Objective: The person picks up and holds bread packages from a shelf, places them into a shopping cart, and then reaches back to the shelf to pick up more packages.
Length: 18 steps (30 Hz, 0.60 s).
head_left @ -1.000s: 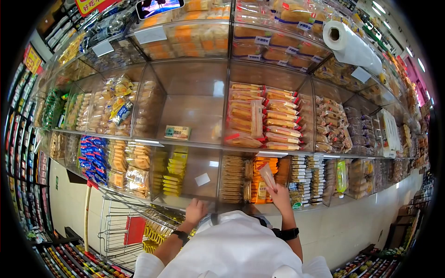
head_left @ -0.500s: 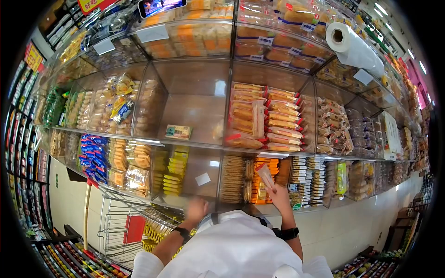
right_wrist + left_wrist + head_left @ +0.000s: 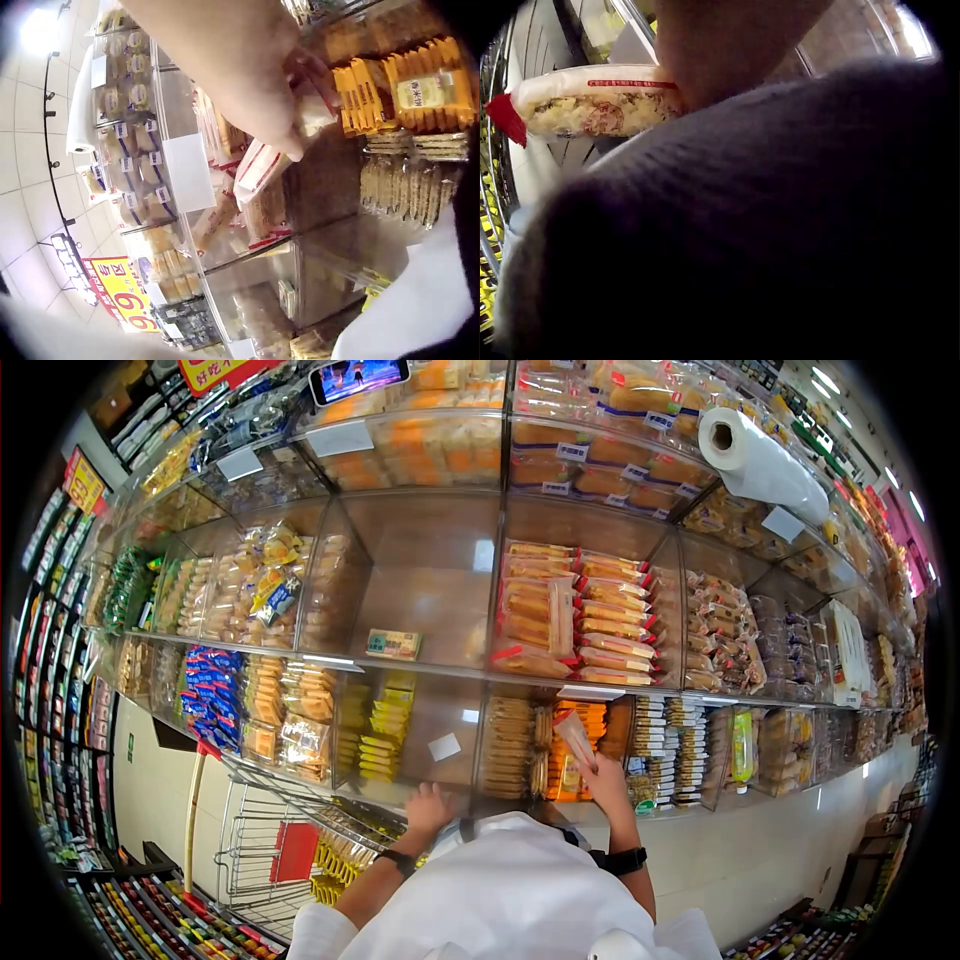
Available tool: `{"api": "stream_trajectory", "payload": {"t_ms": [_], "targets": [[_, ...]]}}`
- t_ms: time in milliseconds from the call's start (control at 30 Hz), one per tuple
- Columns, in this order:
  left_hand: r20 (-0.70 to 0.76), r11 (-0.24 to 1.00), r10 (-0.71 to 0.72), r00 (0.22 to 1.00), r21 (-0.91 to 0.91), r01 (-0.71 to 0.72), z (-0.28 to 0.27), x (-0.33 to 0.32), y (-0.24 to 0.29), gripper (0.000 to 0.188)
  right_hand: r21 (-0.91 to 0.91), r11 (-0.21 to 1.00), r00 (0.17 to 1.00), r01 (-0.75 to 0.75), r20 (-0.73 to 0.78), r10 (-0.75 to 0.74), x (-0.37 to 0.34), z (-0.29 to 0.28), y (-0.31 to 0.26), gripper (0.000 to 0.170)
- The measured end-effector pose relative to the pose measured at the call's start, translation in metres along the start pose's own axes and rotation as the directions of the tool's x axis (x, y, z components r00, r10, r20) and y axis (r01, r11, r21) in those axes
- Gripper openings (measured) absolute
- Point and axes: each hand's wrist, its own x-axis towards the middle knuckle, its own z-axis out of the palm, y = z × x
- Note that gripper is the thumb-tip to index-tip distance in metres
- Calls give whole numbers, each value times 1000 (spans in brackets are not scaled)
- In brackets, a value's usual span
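Observation:
My right hand (image 3: 607, 785) pinches a long clear bread packet (image 3: 574, 738) with red print, tilted over the lower bins. In the right wrist view the same bread packet (image 3: 259, 169) runs out from under the fingers. Orange snack packets (image 3: 586, 725) stand in the bin just behind it. My left hand (image 3: 428, 810) is low at the front edge of the bins, fingers bent. In the left wrist view a bread packet (image 3: 600, 105) with a red end sticks out from that hand (image 3: 727, 45), which grips it; the head view hides this packet.
A wire shopping cart (image 3: 255, 830) with yellow packets stands at the left. Clear bins rise ahead, one holding red-ended bread packets (image 3: 615, 615). A plastic bag roll (image 3: 760, 465) lies upper right, and a phone (image 3: 358, 380) leans at the top.
The view shifts slightly, moving the shelves a little rightward. My left hand, blurred half a second ago, is sharp now. My right hand keeps the bread packet in nearly the same spot.

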Motion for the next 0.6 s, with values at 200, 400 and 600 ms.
{"api": "stream_trajectory", "payload": {"t_ms": [200,400,600], "targets": [[196,986,162,967,-7,-164,-16,3,-7,30,-44,993,991,108,-79,-111,-2,2,11,31],[124,917,374,919,-194,-348,-26,-1,-23,17,-9,1000,1000,7,-29,-7,-8,-8,-8,35],[-14,881,394,919,-280,-382,-19,-2,-30,18,-27,999,998,32,-53,-33,-7,-5,-2,35]]}}
